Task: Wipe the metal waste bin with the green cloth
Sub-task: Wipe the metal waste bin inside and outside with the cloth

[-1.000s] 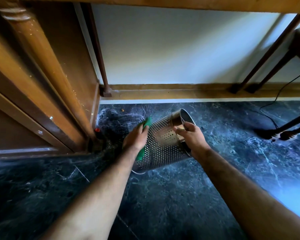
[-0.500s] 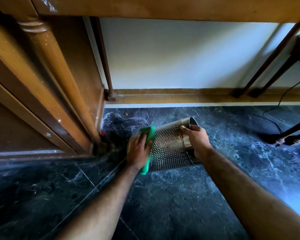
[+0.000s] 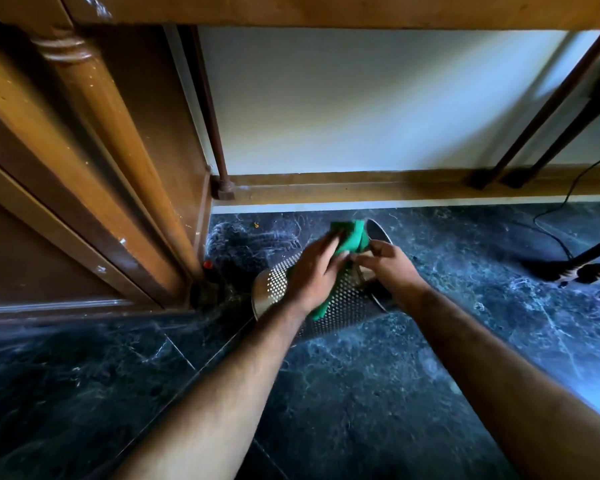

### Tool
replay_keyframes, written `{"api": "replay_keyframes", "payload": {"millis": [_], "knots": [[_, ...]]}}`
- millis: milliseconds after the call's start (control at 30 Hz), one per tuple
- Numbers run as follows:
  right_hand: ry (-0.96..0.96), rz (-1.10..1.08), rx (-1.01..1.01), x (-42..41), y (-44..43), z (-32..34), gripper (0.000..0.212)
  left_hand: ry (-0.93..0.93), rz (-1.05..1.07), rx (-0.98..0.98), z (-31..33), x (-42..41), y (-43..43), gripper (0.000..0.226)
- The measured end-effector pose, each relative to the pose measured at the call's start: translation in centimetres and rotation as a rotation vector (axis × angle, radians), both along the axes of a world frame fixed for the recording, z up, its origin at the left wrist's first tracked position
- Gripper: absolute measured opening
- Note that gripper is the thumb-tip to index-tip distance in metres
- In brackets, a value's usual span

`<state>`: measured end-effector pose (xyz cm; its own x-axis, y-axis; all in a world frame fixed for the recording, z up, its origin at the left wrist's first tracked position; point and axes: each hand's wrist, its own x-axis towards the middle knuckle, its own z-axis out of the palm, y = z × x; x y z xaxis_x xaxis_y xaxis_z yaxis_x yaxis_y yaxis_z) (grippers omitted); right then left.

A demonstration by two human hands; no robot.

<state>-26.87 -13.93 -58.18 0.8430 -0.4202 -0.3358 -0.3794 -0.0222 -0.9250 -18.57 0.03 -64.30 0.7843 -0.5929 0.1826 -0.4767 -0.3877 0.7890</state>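
The perforated metal waste bin (image 3: 343, 306) lies tilted on its side on the dark marble floor, its open mouth pointing to the upper right. My left hand (image 3: 312, 271) presses the green cloth (image 3: 349, 237) flat against the bin's upper side near the rim; a strip of cloth also shows below my palm. My right hand (image 3: 390, 268) grips the bin at its rim, fingertips touching the cloth. Both hands hide most of the bin's top side.
A wooden cabinet leg (image 3: 118, 133) and panel stand close at the left. A wooden skirting rail (image 3: 361, 188) runs along the white wall behind. Dark furniture legs (image 3: 534, 116) and a black cable (image 3: 551, 230) are at the right. A small red-capped object (image 3: 207, 265) sits by the cabinet corner.
My left hand has slid the green cloth from the bin's base end up toward the rim, meeting my right hand. The bin stays on its side.
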Motion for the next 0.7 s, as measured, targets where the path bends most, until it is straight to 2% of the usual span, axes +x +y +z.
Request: {"api": "replay_keyframes", "payload": {"millis": [67,133,200,267,300,367,400,467,533,600,700], "knots": [[0.052,-0.219,-0.009,0.3,-0.2,-0.2,0.007,-0.051,0.061,0.139,-2.8,-1.3,2.3,0.051],[0.044,-0.286,0.047,0.1,-0.6,-0.9,0.009,-0.027,0.176,0.202,-4.6,-1.0,4.2,0.050],[0.008,-0.233,0.112,-0.4,-0.5,-1.4,0.007,0.056,0.275,0.280,-4.9,0.9,4.7,0.045],[-0.012,-0.109,0.105,-0.7,-0.1,-1.6,0.007,0.245,0.333,0.399,-3.5,2.9,4.0,0.049],[-0.031,-0.035,0.112,-0.9,0.3,-1.6,0.007,0.344,0.342,0.411,-2.4,3.6,3.3,0.055],[-0.076,0.097,0.132,-1.1,0.7,-1.7,0.008,0.451,0.329,0.294,-0.1,4.2,1.4,0.070],[-0.087,0.153,0.131,-1.2,0.8,-1.8,0.009,0.433,0.306,0.205,1.2,4.1,0.3,0.069],[-0.080,0.221,0.111,-1.2,0.8,-1.6,0.012,0.320,0.261,0.057,3.3,3.5,-1.5,0.050],[-0.070,0.205,0.045,-0.7,1.0,-1.0,0.018,0.215,0.158,-0.060,4.0,2.0,-2.0,0.041],[-0.086,0.105,-0.018,-0.1,1.2,-0.5,0.017,0.100,0.055,-0.034,2.7,0.1,-0.9,0.047],[-0.077,-0.077,0.105,0.1,1.2,-0.5,0.015,0.002,0.146,0.052,-1.1,-2.1,2.5,0.050]]}}
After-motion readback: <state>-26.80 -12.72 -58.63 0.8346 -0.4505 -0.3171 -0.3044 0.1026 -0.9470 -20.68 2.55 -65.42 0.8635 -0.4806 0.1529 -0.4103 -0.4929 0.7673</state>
